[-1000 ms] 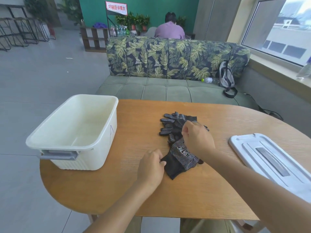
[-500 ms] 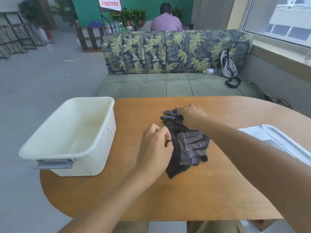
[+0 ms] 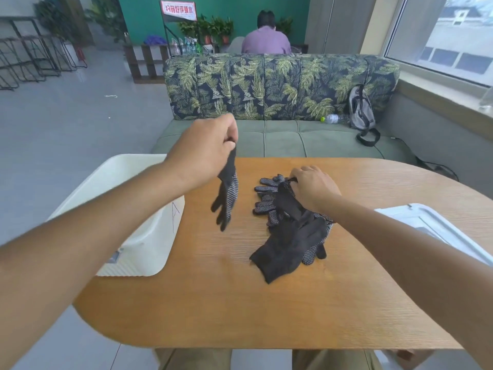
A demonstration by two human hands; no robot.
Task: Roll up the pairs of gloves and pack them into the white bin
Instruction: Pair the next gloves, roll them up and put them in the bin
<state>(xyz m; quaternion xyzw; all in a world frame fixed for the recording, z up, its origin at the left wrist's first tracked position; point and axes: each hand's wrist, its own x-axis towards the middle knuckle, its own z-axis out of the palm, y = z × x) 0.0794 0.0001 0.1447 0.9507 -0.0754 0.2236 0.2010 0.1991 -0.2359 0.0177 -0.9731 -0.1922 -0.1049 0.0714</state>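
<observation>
Black glove [image 3: 226,196] dangling from left fingers [image 3: 231,134], above table [image 3: 213,303]

A handwritten letter "A" is seen on the bin [image 3: 160,236] wall below the left hand [image 3: 205,148]. Characters on the far red-and-white sign [image 3: 178,9] cannot be read.

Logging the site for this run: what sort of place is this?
Probably an office lounge or café corner: a leaf-print green sofa behind the oval wooden table, potted plants against a teal wall, and a person in a purple shirt seated beyond.
</observation>
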